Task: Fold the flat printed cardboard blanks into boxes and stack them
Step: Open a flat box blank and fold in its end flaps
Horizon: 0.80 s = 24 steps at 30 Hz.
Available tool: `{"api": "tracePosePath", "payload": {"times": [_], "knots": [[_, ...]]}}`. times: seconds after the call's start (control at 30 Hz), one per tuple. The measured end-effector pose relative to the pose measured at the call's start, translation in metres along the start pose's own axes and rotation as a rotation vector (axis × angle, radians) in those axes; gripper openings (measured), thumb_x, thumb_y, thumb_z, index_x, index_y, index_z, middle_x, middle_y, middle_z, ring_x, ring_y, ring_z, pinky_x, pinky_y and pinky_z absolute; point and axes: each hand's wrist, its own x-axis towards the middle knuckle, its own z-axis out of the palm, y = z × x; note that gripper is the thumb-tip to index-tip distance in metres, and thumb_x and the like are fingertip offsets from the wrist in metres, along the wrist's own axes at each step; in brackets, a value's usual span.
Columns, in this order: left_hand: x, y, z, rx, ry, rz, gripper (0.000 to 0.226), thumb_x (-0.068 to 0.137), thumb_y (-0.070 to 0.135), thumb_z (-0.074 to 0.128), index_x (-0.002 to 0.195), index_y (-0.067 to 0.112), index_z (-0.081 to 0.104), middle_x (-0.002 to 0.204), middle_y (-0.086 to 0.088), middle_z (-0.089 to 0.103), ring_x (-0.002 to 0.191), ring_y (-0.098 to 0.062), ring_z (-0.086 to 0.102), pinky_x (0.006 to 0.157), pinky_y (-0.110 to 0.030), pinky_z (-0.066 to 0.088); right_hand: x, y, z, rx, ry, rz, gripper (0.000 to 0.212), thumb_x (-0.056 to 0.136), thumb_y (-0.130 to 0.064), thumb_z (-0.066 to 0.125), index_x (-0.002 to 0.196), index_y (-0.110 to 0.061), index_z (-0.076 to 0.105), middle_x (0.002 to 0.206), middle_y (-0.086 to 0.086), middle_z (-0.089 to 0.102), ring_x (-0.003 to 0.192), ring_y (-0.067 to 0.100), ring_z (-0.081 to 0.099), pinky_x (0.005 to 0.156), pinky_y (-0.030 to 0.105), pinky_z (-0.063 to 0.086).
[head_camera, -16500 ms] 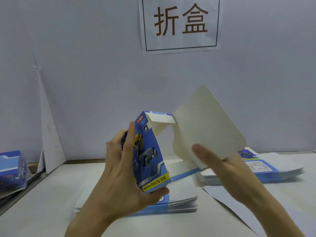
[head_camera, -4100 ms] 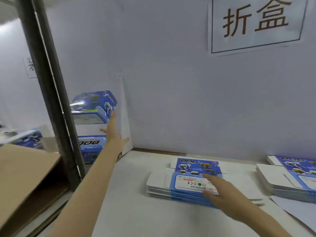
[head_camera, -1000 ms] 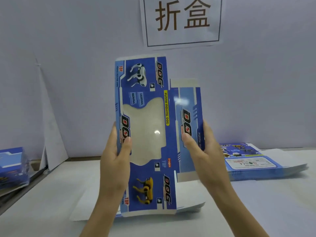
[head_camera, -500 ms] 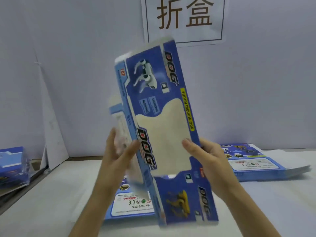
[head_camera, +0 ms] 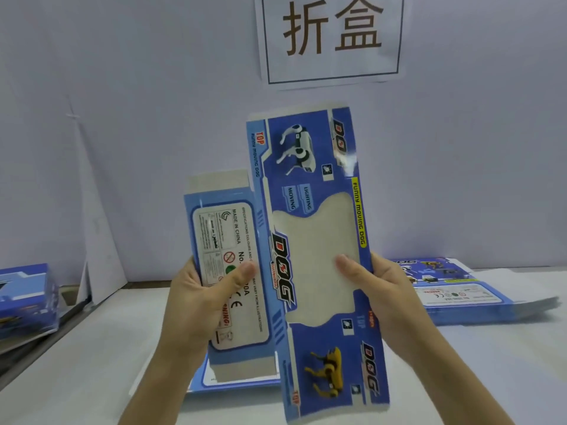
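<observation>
I hold one flat blue printed cardboard blank (head_camera: 310,191) upright in front of me, above the table. It shows dog pictures, "DOG" lettering and a pale window area in the middle. My left hand (head_camera: 199,299) grips its left label panel, thumb on the front. My right hand (head_camera: 377,286) grips the right edge, thumb pressed on the window. Under the blank lies a stack of flat blanks (head_camera: 239,384), mostly hidden. A second stack of blanks (head_camera: 478,299) lies at the right.
A folded blue box (head_camera: 27,296) sits at the far left edge, beyond a gap in the white table (head_camera: 76,372). A white partition wall (head_camera: 153,102) with a paper sign (head_camera: 333,38) stands behind.
The blank has been turned between my hands: its label panel now faces me on the left, and the sheet is held more upright and steady than half a second ago.
</observation>
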Motion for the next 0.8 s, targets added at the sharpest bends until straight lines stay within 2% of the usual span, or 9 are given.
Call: {"api": "tracePosePath", "payload": {"times": [0.23,0.37,0.43,0.5,0.57,0.63,0.7,0.77,0.8], "knots": [[-0.004,0.003,0.007,0.004,0.036,0.084,0.047,0.047,0.037,0.091,0.086,0.043,0.066,0.095,0.003,0.075,0.077,-0.021,0.073,0.055,-0.032,0.058,-0.001,-0.001,-0.001,0.015,0.03,-0.008,0.031,0.074,-0.037,0.065,0.099,-0.019,0.067,0.092,0.008,0.076,0.075,0.027,0.074,0.051,0.027,0.056],[-0.005,0.001,0.018,0.116,0.094,0.067,0.058,0.056,0.047,0.074,0.109,0.04,0.055,0.104,0.008,0.072,0.081,-0.011,0.072,0.052,-0.021,0.055,-0.002,-0.002,0.0,-0.005,0.086,-0.046,0.031,0.078,-0.035,0.065,0.103,-0.016,0.067,0.09,0.007,0.076,0.074,0.026,0.074,0.05,0.027,0.056],[-0.007,0.0,0.024,0.297,0.096,0.086,0.077,0.066,0.051,0.068,0.135,0.046,0.035,0.132,0.018,0.053,0.105,-0.003,0.061,0.065,-0.014,0.054,-0.002,-0.001,0.005,-0.075,0.151,-0.146,0.029,0.077,-0.037,0.065,0.101,-0.02,0.069,0.09,0.003,0.076,0.076,0.022,0.074,0.053,0.025,0.057],[-0.011,0.0,0.027,0.398,0.031,0.168,0.09,0.069,0.062,0.069,0.144,0.05,0.02,0.148,0.024,0.032,0.128,0.005,0.04,0.095,-0.02,0.046,-0.001,0.002,0.013,-0.155,0.174,-0.256,0.02,0.083,-0.028,0.067,0.103,-0.028,0.069,0.096,-0.003,0.075,0.087,0.015,0.072,0.066,0.025,0.058],[-0.014,0.002,0.03,0.212,-0.214,0.207,0.094,0.067,0.065,0.072,0.145,0.049,0.023,0.147,0.022,0.038,0.131,0.002,0.042,0.105,-0.031,0.043,-0.004,0.004,0.024,-0.236,0.06,-0.299,0.039,0.084,-0.021,0.073,0.119,-0.033,0.062,0.12,-0.009,0.068,0.111,0.005,0.062,0.092,0.027,0.051],[-0.016,0.002,0.028,0.0,-0.387,0.151,0.101,0.063,0.064,0.075,0.147,0.037,0.026,0.143,0.009,0.048,0.129,-0.013,0.049,0.1,-0.041,0.046,-0.009,0.004,0.033,-0.412,-0.131,-0.346,0.058,0.079,-0.038,0.073,0.133,-0.041,0.051,0.14,-0.02,0.05,0.131,-0.001,0.043,0.105,0.02,0.038],[-0.017,0.003,0.024,-0.152,-0.398,-0.01,0.108,0.049,0.066,0.082,0.141,0.033,0.036,0.135,0.002,0.057,0.12,-0.022,0.058,0.091,-0.043,0.053,-0.014,0.003,0.036,-0.584,-0.261,-0.362,0.063,0.075,-0.061,0.064,0.134,-0.057,0.041,0.145,-0.036,0.033,0.137,-0.012,0.025,0.103,0.008,0.03],[-0.017,0.001,0.022,-0.197,-0.327,-0.129,0.105,0.039,0.067,0.085,0.131,0.034,0.046,0.125,0.0,0.064,0.111,-0.023,0.064,0.083,-0.041,0.057,-0.015,-0.002,0.036,-0.653,-0.296,-0.346,0.058,0.076,-0.069,0.054,0.13,-0.067,0.034,0.143,-0.044,0.025,0.136,-0.019,0.015,0.105,0.014,0.028],[-0.016,0.0,0.022,-0.208,-0.291,-0.134,0.094,0.048,0.063,0.084,0.129,0.031,0.049,0.122,-0.002,0.066,0.109,-0.025,0.065,0.082,-0.04,0.057,-0.015,-0.004,0.033,-0.634,-0.285,-0.349,0.052,0.08,-0.066,0.054,0.129,-0.065,0.038,0.142,-0.045,0.028,0.135,-0.018,0.019,0.105,0.017,0.032]]}}
